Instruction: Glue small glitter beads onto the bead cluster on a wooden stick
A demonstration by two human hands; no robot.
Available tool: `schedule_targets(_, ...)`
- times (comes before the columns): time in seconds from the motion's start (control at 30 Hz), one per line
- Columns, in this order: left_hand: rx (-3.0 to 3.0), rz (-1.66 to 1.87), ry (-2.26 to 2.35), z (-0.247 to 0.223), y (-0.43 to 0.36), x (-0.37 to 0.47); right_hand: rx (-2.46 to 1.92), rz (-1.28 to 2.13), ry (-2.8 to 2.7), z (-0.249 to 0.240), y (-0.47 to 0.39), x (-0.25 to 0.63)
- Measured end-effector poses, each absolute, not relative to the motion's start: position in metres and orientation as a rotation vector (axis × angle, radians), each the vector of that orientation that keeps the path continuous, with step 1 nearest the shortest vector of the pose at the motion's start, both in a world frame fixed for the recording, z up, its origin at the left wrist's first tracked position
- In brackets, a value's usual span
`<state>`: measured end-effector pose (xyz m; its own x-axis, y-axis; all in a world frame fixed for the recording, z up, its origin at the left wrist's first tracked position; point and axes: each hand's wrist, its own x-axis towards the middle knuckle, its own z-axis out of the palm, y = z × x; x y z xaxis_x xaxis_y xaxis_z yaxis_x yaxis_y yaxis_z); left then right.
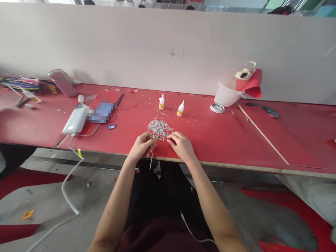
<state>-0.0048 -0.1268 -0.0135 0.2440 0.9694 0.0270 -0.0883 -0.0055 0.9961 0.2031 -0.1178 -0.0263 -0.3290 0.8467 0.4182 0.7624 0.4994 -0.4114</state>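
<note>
At the front edge of the red table, my left hand (142, 145) is closed on a thin wooden stick (151, 158), which points down past the edge. A small tan piece shows by the fingertips at its upper end; its shape is unclear. My right hand (182, 144) is pinched just right of it, with something thin and dark at the fingertips, too small to name. Directly beyond both hands lies a loose heap of tiny glittering bits (159, 128), some strewn around it. Two small white glue bottles, a left one (161, 102) and a right one (180, 109), stand upright behind the heap.
A white power bank (75, 120) with a cable hanging off the table (210, 140) lies left. A pink bottle (63, 83) stands behind it. To the right are a white bucket (227, 93), a round lid (217, 108) and a red pen (238, 120). A pale partition (118, 45) rises behind.
</note>
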Motion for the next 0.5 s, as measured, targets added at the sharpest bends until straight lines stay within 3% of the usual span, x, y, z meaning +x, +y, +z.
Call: schedule_targets(0.5,1.274,1.083,0.97,-0.014,-0.1267,-0.0045,-1.324,0.163,-2.174,-0.0261,-0.1162,0.2017)
